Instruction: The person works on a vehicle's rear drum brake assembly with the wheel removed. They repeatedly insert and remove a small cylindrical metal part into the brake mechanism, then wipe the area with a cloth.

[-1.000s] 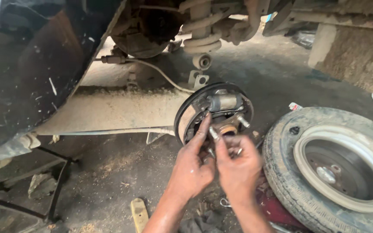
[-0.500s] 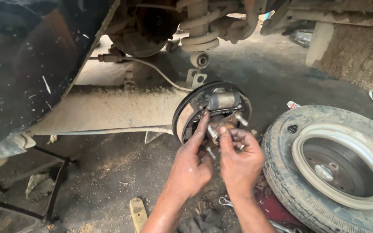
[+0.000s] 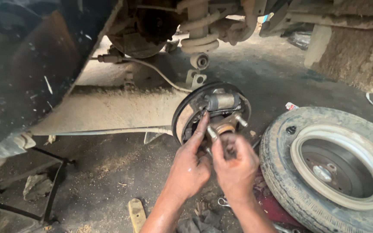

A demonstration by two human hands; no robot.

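Both hands are at the round brake plate under the car. The left hand stretches one finger up onto its dusty face. The right hand is curled around something small at the hub; I cannot tell what. A loose wheel lies right of the plate.

head view | looks down and forward, under the raised car | close to brake assembly at frame centre
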